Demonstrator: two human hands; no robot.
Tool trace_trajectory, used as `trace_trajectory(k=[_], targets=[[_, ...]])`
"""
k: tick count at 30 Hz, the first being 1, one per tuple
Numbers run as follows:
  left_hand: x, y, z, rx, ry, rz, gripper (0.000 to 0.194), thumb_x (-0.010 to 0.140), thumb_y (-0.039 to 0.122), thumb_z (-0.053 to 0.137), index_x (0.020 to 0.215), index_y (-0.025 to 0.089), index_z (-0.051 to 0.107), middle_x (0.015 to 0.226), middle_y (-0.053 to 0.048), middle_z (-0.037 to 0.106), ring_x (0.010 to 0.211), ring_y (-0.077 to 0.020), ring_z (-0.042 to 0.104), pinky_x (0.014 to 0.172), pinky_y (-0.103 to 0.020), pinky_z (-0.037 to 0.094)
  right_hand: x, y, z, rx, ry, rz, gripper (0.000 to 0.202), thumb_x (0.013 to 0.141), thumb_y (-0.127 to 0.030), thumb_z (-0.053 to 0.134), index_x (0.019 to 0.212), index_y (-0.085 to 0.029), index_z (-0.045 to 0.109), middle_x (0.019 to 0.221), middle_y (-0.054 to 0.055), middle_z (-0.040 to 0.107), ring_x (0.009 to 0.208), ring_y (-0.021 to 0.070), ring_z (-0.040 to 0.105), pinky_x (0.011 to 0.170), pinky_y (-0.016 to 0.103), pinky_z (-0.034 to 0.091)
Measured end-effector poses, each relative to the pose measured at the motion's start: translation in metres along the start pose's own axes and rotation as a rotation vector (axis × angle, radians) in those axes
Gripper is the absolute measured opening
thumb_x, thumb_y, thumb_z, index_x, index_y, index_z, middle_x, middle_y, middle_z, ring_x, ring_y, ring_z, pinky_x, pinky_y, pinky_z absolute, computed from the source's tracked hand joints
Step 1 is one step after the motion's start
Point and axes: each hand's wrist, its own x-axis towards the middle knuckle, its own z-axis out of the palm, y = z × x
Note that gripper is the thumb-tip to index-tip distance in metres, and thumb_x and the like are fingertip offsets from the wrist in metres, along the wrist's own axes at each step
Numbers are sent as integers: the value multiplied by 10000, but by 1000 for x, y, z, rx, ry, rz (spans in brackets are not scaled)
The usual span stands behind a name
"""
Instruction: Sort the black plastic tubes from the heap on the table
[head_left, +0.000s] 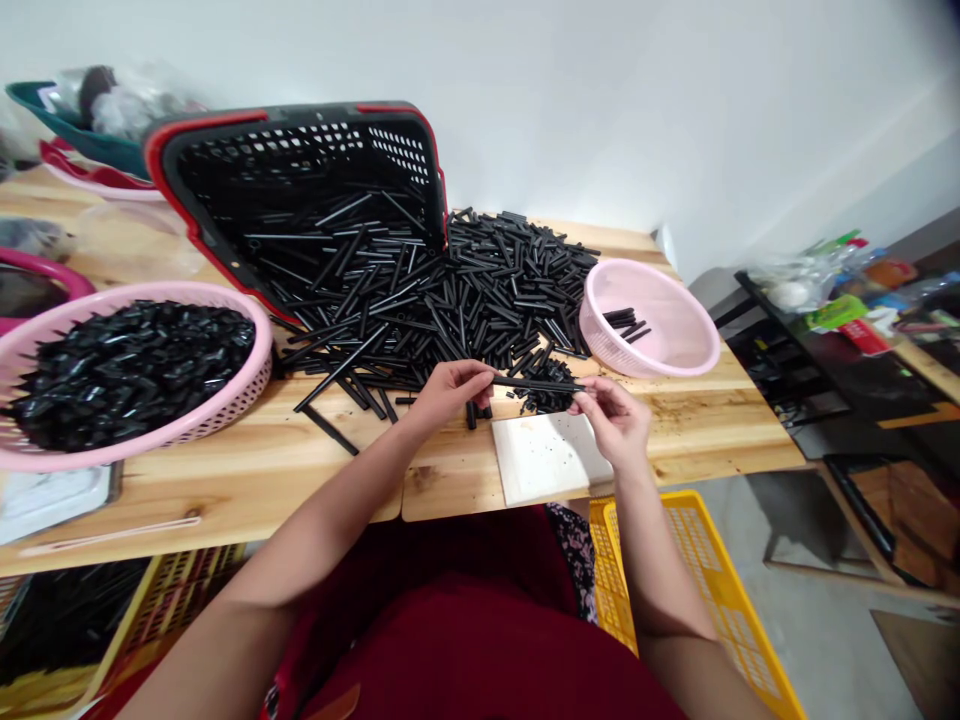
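Note:
Between my two hands stretches a thin black tube [534, 384], held level above the table's front. My left hand [457, 388] pinches its left end between thumb and fingers. The other end is gripped by the fingertips of my right hand [616, 415]. Just behind the tube is a small heap of short black pieces [551, 365]. A white board [551, 460] dotted with black bits lies below my hands. Farther back spreads a large pile of black tubes [517, 270], spilling from a tipped black-and-red basket [300, 130].
At right stands a pink basket [675, 320] with a few black tubes inside. Another pink basket [259, 345], full of glossy black parts, sits at left. Yellow crates [712, 560] are below the wooden table [337, 490]. A white wall [562, 100] rises behind.

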Motion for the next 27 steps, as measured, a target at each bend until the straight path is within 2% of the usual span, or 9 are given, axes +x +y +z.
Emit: trace_trajectory(k=[5, 11, 17, 20, 27], targets=[[-2, 1, 5, -52, -51, -82, 470, 743, 449, 682, 1000, 58, 632, 688, -34, 630, 536, -50, 575, 522, -160, 477, -3, -1, 12, 30, -21, 39, 254, 832, -314, 665, 1020, -144, 645, 752, 28, 613, 633, 98, 616, 648, 217, 548], [-5, -5, 10, -130, -46, -143, 503, 710, 478, 707, 969, 62, 596, 674, -39, 641, 540, -81, 612, 521, -174, 507, -9, 0, 29, 48, -105, 63, 243, 826, -308, 673, 1005, -147, 644, 784, 31, 622, 655, 103, 637, 634, 199, 542], [-4, -8, 10, -202, -24, -142, 475, 705, 479, 714, 899, 80, 544, 674, -28, 642, 531, -76, 610, 522, -168, 506, -7, -3, 40, 101, -64, 101, 268, 811, -339, 685, 983, -138, 643, 783, 37, 640, 650, 109, 646, 648, 212, 568], [-3, -9, 9, -208, -27, -132, 496, 719, 506, 693, 923, 80, 542, 680, -36, 644, 540, -74, 611, 529, -166, 507, -8, -5, 44, 143, -46, 142, 293, 783, -367, 709, 957, -138, 653, 750, 36, 643, 624, 117, 641, 634, 225, 575], [-5, -4, 8, -116, -80, -107, 483, 734, 503, 678, 936, 79, 563, 707, -34, 639, 584, -55, 601, 561, -157, 492, -9, -4, 47, 141, 21, 170, 358, 797, -420, 691, 1001, -131, 637, 719, 32, 625, 630, 114, 621, 662, 244, 571]])
